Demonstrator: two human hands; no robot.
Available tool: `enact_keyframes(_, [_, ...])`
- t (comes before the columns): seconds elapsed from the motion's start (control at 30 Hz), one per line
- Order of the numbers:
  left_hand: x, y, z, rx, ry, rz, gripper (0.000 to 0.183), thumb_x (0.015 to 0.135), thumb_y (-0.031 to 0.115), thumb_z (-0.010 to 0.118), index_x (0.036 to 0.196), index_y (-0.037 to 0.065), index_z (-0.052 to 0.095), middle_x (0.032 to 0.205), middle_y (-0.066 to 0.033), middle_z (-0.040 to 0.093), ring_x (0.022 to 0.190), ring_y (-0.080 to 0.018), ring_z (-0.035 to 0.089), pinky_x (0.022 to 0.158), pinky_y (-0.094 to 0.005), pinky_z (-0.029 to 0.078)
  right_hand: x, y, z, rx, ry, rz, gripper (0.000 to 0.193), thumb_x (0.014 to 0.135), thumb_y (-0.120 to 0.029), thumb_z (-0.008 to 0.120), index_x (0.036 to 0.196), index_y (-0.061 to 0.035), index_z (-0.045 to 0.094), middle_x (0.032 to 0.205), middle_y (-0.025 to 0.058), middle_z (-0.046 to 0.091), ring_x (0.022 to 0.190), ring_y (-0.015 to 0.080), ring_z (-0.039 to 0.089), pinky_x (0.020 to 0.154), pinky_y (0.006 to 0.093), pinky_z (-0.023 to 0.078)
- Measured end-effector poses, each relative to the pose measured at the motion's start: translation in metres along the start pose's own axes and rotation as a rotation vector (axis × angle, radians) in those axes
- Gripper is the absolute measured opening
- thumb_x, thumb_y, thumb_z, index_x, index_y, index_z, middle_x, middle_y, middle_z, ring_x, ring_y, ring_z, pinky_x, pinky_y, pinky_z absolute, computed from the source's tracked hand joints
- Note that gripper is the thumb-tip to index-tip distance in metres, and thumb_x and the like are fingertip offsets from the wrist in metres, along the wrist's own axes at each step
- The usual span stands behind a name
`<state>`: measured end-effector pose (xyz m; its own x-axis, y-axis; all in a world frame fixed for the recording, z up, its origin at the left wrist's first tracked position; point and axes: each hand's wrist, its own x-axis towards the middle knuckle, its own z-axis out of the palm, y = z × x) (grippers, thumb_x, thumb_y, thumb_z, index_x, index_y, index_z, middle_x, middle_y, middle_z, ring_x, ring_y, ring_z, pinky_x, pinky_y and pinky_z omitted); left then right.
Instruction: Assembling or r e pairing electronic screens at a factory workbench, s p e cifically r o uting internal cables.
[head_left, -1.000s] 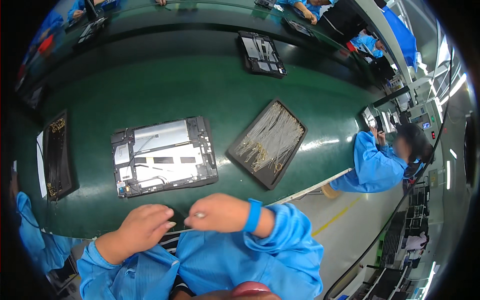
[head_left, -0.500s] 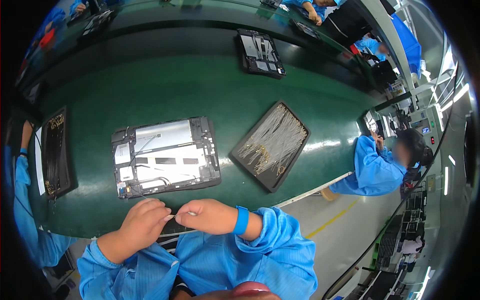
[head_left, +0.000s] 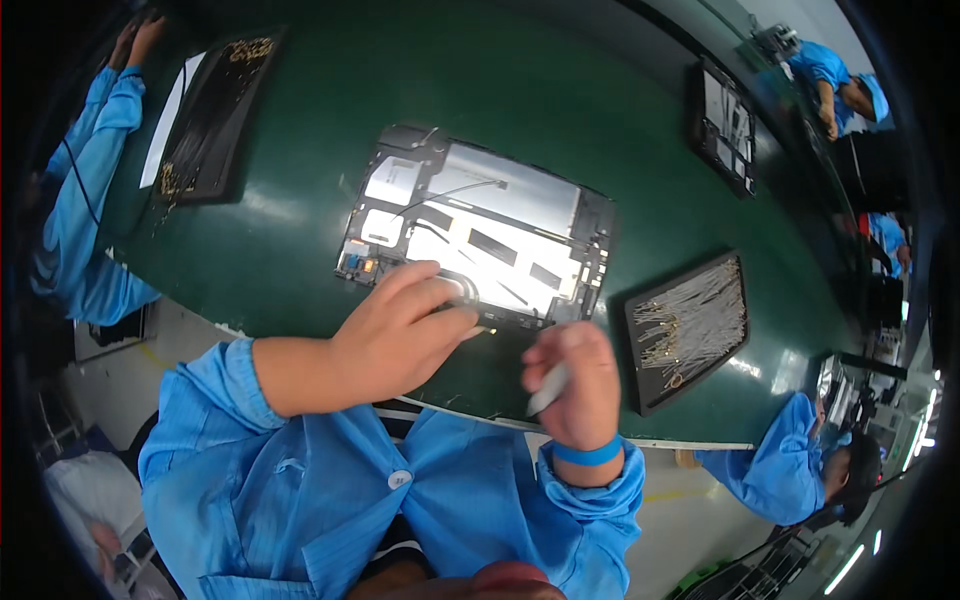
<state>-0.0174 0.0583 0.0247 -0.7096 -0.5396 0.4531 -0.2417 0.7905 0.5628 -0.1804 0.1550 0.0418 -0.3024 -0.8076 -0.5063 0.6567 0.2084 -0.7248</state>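
An opened tablet (head_left: 500,235), its silver inside facing up, lies on the green table before me. My left hand (head_left: 405,330) rests over its near edge, fingers curled. Out of its fingertips pokes a thin yellow-tipped piece (head_left: 484,330), too small to name. My right hand (head_left: 578,385), slightly blurred, is just off the tablet's near right corner. It is closed around a pale grey stick-like tool (head_left: 549,388) that points down toward the table edge. A thin black cable (head_left: 450,192) lies loose across the tablet's inside.
To the right, a dark tray (head_left: 645,395) holds many thin clear wires with gold ends. A similar tray (head_left: 215,140) stands at the left, near a co-worker's arms (head_left: 120,100). Another opened tablet (head_left: 727,125) lies far right. A person in blue (head_left: 765,460) sits at the right.
My hands have moved apart from where they met in front of the tablet. The left now reaches onto its near edge; the right has swung right with the tool. The view has turned.
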Motion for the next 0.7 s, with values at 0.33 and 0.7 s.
enact_keyframes(0.33, [0.011, -0.001, 0.030, 0.121, -0.182, -0.050, 0.019, 0.063, 0.012, 0.063, 0.080, 0.009, 0.057, 0.086, -0.0065, 0.049, 0.092, -0.0278, 0.044, 0.077, -0.0373, 0.035, 0.024, 0.011, 0.008, -0.282, 0.408, -0.534, 0.046, 0.087, -0.035, 0.032, 0.112, 0.0032, 0.029, 0.086, 0.0137, 0.055, 0.076, 0.0188, 0.052, 0.070, 0.0311, 0.042])
enact_keyframes(0.7, [0.015, 0.001, 0.033, 0.156, -0.225, -0.066, 0.018, 0.062, 0.012, 0.062, 0.079, 0.009, 0.056, 0.085, -0.0061, 0.050, 0.090, -0.0265, 0.044, 0.075, -0.0372, 0.035, 0.034, 0.034, -0.007, -0.484, 0.296, -0.830, 0.032, 0.089, -0.027, 0.028, 0.109, -0.0022, 0.031, 0.088, 0.0156, 0.056, 0.075, 0.0187, 0.053, 0.072, 0.0317, 0.041])
